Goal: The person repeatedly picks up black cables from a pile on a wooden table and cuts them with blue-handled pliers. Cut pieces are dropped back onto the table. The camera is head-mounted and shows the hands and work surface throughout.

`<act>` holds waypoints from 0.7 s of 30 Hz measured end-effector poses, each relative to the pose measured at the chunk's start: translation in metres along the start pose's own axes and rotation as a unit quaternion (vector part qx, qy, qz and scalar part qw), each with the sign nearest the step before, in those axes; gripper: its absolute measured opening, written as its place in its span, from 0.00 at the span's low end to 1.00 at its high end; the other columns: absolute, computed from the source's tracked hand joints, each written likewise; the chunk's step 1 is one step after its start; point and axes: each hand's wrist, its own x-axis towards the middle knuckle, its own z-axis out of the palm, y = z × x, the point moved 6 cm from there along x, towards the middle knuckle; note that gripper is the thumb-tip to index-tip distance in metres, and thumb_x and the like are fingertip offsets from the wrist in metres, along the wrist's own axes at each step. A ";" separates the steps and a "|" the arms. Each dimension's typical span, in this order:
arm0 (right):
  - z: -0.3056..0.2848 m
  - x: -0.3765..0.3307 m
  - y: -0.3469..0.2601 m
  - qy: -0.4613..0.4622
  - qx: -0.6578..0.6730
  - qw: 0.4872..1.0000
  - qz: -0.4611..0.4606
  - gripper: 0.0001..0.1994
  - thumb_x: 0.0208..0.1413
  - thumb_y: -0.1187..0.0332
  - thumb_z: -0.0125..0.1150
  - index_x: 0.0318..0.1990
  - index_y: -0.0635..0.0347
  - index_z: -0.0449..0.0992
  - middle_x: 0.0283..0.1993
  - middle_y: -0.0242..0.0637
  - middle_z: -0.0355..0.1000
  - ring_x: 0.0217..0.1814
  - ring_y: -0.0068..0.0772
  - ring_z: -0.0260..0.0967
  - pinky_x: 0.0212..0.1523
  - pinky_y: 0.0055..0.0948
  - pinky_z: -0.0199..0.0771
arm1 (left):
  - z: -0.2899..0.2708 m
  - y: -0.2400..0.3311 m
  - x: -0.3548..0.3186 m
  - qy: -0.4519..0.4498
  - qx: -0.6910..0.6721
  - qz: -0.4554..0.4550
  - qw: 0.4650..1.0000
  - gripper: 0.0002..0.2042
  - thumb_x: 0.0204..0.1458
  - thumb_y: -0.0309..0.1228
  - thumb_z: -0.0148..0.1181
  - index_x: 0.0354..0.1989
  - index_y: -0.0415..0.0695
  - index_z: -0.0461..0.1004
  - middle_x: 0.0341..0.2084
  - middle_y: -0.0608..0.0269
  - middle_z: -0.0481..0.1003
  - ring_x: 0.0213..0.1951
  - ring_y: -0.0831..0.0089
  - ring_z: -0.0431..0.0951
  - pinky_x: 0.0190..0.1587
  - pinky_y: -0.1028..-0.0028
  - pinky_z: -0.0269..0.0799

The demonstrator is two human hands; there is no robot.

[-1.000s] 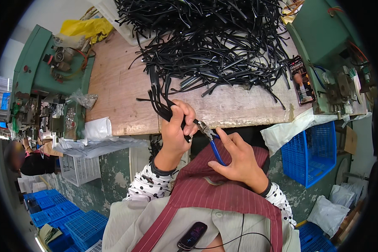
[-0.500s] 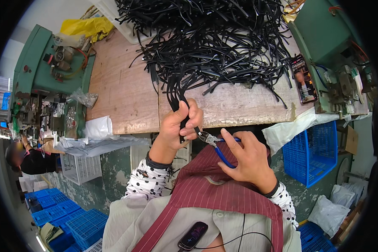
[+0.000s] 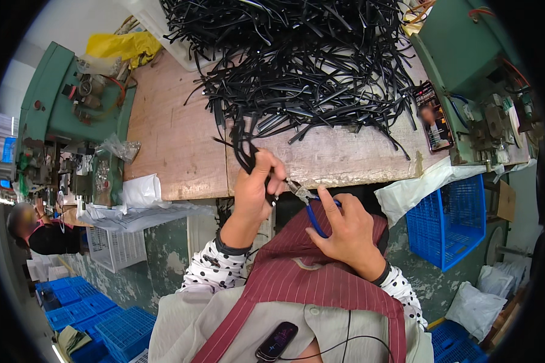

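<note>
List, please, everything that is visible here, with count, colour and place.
Workbench: one, pale wood, ahead
Slender pieces: countless, black, on workbench
Held pieces: several, black, centre
Pliers: one, blue-handled, centre
Machines: two, green, left and right
Bin: one, white, upper left
Plastic bag: one, yellow, upper left
Parts bag: one, clear, left
Card: one, mostly black, right
Sheeting: several, white, workbench's edge
Crates: several, blue, left and right
Other crates: at least one, white, left
Packages: several, white, lower right
Co-worker: one, dark-clothed, far left
Device: one, black, on chest
Apron: one, dark red, worn
Sleeves: two, dotted white, forearms
Left hand: one, bare, around held pieces
Right hand: one, bare, around pliers
</note>
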 end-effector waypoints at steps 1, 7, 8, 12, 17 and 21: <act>0.000 -0.002 0.002 0.005 0.002 1.000 0.006 0.47 0.33 0.59 0.80 0.67 0.55 0.68 0.40 0.43 0.68 0.38 0.43 0.69 0.35 0.37 0.73 | 0.000 0.006 0.006 0.004 0.084 0.055 0.995 0.14 0.68 0.44 0.52 0.38 0.45 0.71 0.29 0.64 0.75 0.25 0.82 0.67 0.31 0.78 0.67; -0.001 -0.007 0.008 -0.017 0.015 0.999 0.039 0.48 0.31 0.59 0.80 0.68 0.57 0.68 0.40 0.44 0.69 0.38 0.43 0.69 0.36 0.38 0.72 | -0.011 0.049 0.098 0.084 0.625 0.290 0.719 0.10 0.56 0.33 0.65 0.44 0.43 0.79 0.41 0.53 0.78 0.42 0.55 0.81 0.40 0.61 0.75; 0.000 -0.008 0.009 -0.022 0.019 0.999 0.041 0.48 0.31 0.58 0.80 0.68 0.57 0.68 0.40 0.44 0.69 0.38 0.43 0.69 0.36 0.37 0.72 | -0.013 0.046 0.112 0.095 0.674 0.241 0.692 0.11 0.55 0.32 0.66 0.45 0.44 0.80 0.40 0.53 0.77 0.42 0.54 0.80 0.41 0.61 0.75; -0.004 -0.008 0.009 -0.010 0.025 0.999 0.033 0.48 0.31 0.59 0.80 0.68 0.57 0.67 0.40 0.44 0.69 0.38 0.43 0.69 0.37 0.37 0.73 | -0.015 0.037 0.136 0.107 0.746 0.153 0.639 0.12 0.51 0.31 0.69 0.44 0.47 0.81 0.41 0.54 0.75 0.41 0.52 0.79 0.42 0.61 0.75; -0.010 -0.006 0.015 0.007 0.025 0.999 0.040 0.46 0.33 0.58 0.79 0.67 0.55 0.69 0.39 0.42 0.68 0.38 0.42 0.69 0.33 0.37 0.72 | -0.018 0.025 0.080 0.089 0.521 0.308 0.791 0.07 0.57 0.29 0.65 0.41 0.44 0.77 0.33 0.64 0.75 0.28 0.67 0.76 0.31 0.67 0.73; -0.011 0.000 0.014 0.006 0.055 0.998 0.036 0.47 0.33 0.58 0.80 0.67 0.55 0.69 0.38 0.40 0.68 0.36 0.41 0.69 0.34 0.36 0.72 | -0.014 0.009 0.042 0.045 -0.044 0.024 0.998 0.12 0.68 0.43 0.52 0.41 0.46 0.69 0.23 0.66 0.71 0.18 0.82 0.61 0.21 0.80 0.61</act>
